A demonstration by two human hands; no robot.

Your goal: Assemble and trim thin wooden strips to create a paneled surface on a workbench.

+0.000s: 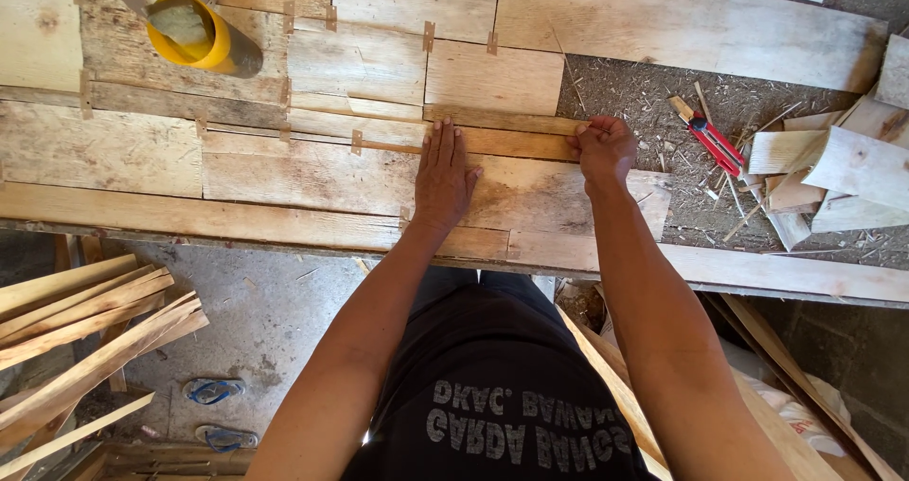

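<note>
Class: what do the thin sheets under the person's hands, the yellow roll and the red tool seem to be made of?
Thin sheets: raw wood veneer, unfinished; visible grain, knots, pale patches.
Yellow roll: likely a plastic core holding paper tape; glossy rim, matte strip.
Red tool: apparently a plastic-bodied cutter; smooth bright casing.

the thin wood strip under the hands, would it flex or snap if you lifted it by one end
The thin wood strip looks long, narrow and veneer-thin, so it would probably bend and feel light. The left hand presses it flat while the right hand pinches its end, which suggests springiness. It could split along the grain if bent hard.
</note>
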